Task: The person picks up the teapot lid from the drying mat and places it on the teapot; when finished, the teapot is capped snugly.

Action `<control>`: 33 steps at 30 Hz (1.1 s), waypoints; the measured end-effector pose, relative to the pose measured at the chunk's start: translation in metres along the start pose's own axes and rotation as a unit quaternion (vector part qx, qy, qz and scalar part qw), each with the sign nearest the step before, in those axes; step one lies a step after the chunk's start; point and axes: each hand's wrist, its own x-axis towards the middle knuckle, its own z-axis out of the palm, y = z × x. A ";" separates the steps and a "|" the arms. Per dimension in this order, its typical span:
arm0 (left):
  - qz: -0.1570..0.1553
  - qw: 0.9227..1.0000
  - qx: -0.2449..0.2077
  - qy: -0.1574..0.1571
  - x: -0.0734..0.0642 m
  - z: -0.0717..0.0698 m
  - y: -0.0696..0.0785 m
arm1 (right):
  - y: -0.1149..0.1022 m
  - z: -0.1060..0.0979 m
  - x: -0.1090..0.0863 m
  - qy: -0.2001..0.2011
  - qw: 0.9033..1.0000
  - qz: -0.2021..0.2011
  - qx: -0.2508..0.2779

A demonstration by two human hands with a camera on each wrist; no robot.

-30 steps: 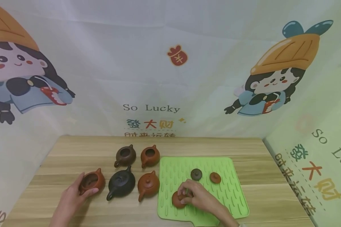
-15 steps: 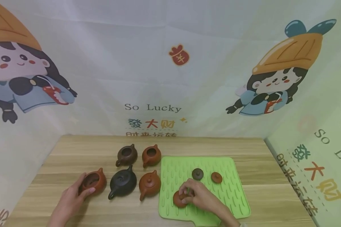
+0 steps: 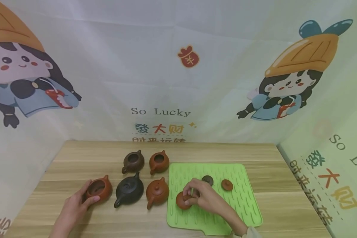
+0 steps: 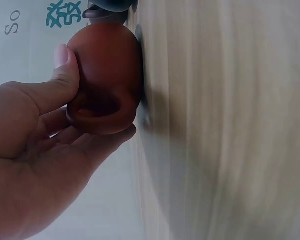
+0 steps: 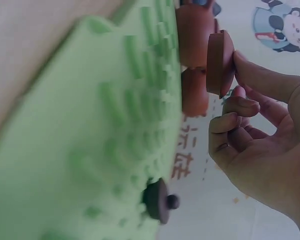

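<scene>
At the left of the table, my left hand [image 3: 72,208] grips an open reddish-brown clay teapot [image 3: 106,191]. In the left wrist view the thumb lies on that teapot [image 4: 107,60] near its top, with fingers round the handle side. My right hand [image 3: 206,197] pinches a reddish-brown teapot lid [image 3: 181,202] by its top. In the right wrist view this lid [image 5: 217,65] hangs apart from the green mat [image 5: 65,165]. A dark lid [image 3: 208,179], partly behind the right hand, and a small reddish lid [image 3: 227,185] lie on the mat.
Between the hands stand a black lidded teapot [image 3: 129,191] and a reddish lidded teapot [image 3: 157,192]. Behind them are a dark brown lidless teapot [image 3: 139,165] and a reddish lidless one [image 3: 164,167]. A printed cloth [image 3: 154,76] encloses the wooden table [image 3: 285,205].
My right hand has raised the lid off the mat and shifted it slightly left. The left hand keeps its grip on the teapot. The head view has shifted a little.
</scene>
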 end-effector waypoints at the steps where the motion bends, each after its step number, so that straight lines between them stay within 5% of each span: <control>1: 0.001 1.000 -0.001 0.001 0.000 0.000 0.000 | -0.004 -0.001 0.004 0.000 1.000 -0.008 -0.008; 7: -0.003 1.000 -0.004 -0.008 -0.002 -0.002 0.001 | -0.035 -0.006 0.023 -0.012 1.000 -0.004 -0.009; 12: -0.004 1.000 -0.005 -0.008 -0.002 -0.002 0.001 | -0.078 -0.013 0.033 -0.020 0.998 0.059 0.008; 33: 0.006 1.000 -0.004 0.004 0.001 0.001 0.000 | -0.101 0.006 0.072 -0.052 0.998 0.014 -0.017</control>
